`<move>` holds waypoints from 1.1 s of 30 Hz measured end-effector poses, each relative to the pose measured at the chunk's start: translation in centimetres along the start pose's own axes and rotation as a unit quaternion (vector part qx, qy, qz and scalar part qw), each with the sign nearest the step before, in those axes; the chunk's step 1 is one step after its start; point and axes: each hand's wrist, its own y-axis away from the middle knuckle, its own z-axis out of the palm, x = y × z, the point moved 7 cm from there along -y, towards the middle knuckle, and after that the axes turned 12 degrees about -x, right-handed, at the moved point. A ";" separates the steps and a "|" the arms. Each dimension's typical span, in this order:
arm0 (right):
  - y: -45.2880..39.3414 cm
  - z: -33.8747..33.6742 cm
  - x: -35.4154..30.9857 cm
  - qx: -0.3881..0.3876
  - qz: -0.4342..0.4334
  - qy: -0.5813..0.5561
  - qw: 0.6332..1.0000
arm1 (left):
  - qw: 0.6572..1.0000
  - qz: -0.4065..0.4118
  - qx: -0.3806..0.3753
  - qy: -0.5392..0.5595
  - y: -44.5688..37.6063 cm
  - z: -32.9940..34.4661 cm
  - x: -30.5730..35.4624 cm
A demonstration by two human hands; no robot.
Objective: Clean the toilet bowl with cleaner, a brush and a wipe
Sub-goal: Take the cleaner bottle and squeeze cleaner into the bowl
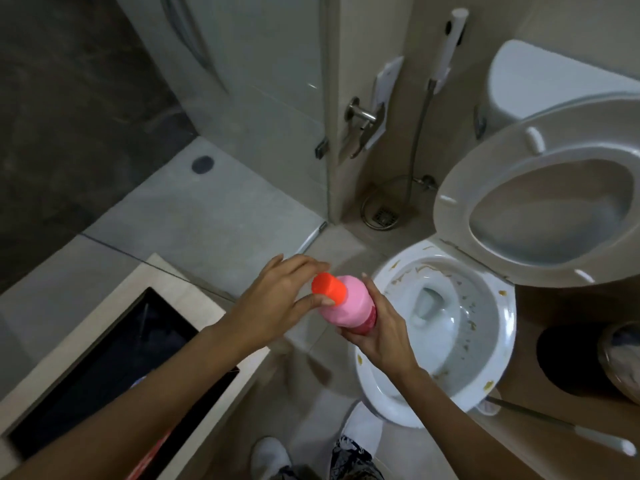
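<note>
Two hands are in my view, with one pink cleaner bottle (349, 308) between them, held tilted above the floor just left of the toilet bowl (498, 344). My right hand (377, 329) grips the bottle body, fingers curled round it. My left hand (280, 299) has thumb and fingers curved loosely about the one orange cap (329, 288), thumb touching it; I cannot tell whether it clamps firmly. One bowl stands open, its rim and inner wall spotted brown, seat (540, 199) raised. One brush (561, 422) lies on the floor right of the bowl. One spray hose (446, 53) hangs on the wall. One dark-lined bin (114, 362) stands at left. Flooring is beige tile (221, 209).
</note>
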 end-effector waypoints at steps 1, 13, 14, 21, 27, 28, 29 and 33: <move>-0.1 0.7 -0.8 -0.006 -0.007 0.003 1.000 | 1.000 -0.012 0.005 -0.002 0.9 -0.6 -0.6; -1.1 13.0 -10.4 -0.073 -0.049 -0.009 0.996 | 0.995 -0.075 0.064 0.018 15.1 -6.3 -7.4; -1.2 14.2 -11.2 -0.081 -0.053 -0.007 0.995 | 0.993 -0.091 0.077 0.015 16.4 -6.8 -8.0; -1.9 23.1 -16.3 -0.139 -0.084 -0.019 0.987 | 0.986 -0.131 0.087 0.058 24.0 -8.2 -12.9; -3.9 28.9 -18.9 -0.175 -0.073 -0.014 0.982 | 0.962 -0.223 0.138 0.077 28.9 -10.5 -17.8; -4.2 29.7 -19.4 -0.176 -0.075 -0.017 0.981 | 0.957 -0.244 0.141 0.074 29.4 -10.9 -18.5; -4.6 30.5 -19.9 -0.177 -0.079 -0.021 0.981 | 0.953 -0.260 0.134 0.071 29.6 -11.1 -19.3; -5.7 33.1 -21.0 -0.165 -0.083 -0.041 0.982 | 0.960 -0.255 0.104 0.059 29.5 -11.6 -21.8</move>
